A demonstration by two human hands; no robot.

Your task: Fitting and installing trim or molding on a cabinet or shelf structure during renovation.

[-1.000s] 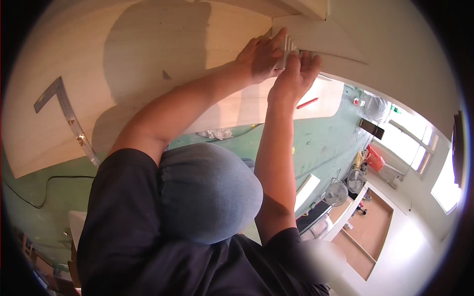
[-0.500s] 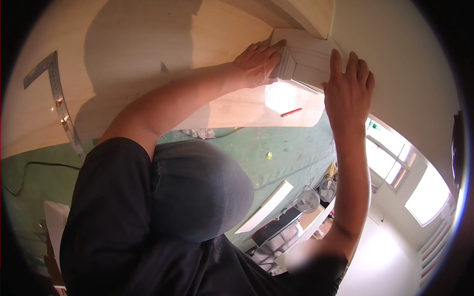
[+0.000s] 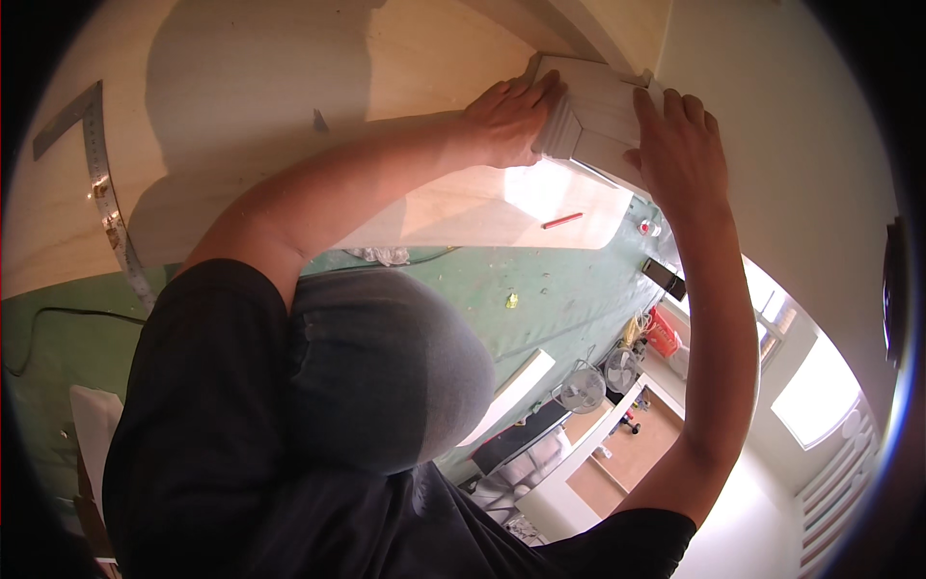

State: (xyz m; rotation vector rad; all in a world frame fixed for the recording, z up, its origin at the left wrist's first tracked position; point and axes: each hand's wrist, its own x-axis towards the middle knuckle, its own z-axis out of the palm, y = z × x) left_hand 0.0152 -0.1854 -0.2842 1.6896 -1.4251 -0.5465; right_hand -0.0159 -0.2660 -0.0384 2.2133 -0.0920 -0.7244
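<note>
A white moulding piece [image 3: 600, 114] sits in the corner where a pale plywood panel [image 3: 251, 106] meets a white wall [image 3: 791, 145]. My left hand [image 3: 506, 121] presses on the moulding's left end, fingers wrapped over its edge. Over at the right end, my right hand [image 3: 675, 135] lies flat against the piece with fingers stretched up along it. Both arms reach up from my body; a dark shirt and a grey knee [image 3: 386, 376] fill the lower middle.
A metal framing square [image 3: 96, 174] lies on the plywood at the left. A red pencil [image 3: 562, 220] rests near the panel's lower edge. Beyond it are green floor covering [image 3: 540, 289], two fans [image 3: 582, 389], a red container [image 3: 661, 333] and a bright window [image 3: 820, 396].
My right hand has left its spot beside the left hand and moved to the moulding's right end. The left hand stays on the left end. The view has shifted slightly.
</note>
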